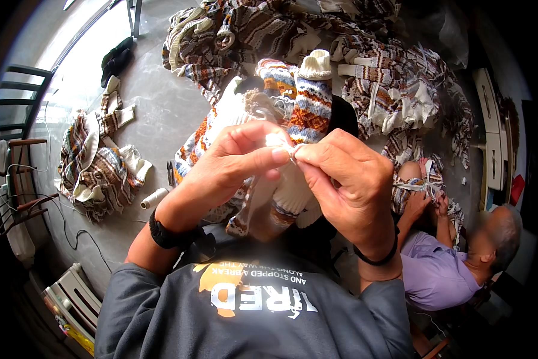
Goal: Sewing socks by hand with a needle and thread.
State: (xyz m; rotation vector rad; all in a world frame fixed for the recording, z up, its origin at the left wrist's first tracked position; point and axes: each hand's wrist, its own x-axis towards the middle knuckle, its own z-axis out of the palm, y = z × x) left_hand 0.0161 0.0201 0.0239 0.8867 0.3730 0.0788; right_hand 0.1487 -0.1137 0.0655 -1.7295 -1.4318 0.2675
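Observation:
A patterned knit garment [314,105] in white, blue, orange and brown lies across my lap, one ribbed white cuff [316,64] pointing away from me. Above it my left hand [242,157] pinches a bit of white yarn [290,148] between thumb and forefinger. The fingertips of my right hand [350,184] grip the same white yarn, right beside the left thumb. Whether it is a loose strand or the garment's knit edge, I cannot tell. Part of the garment is hidden behind my hands and wrists.
Left on the floor are a cone of white thread [154,198], black scissors [170,172], a knit pile [100,166] and black shoes [116,60]. Larger knit heaps [269,31] spread ahead and right. A person in a purple shirt [435,269] handles knitwear at my right.

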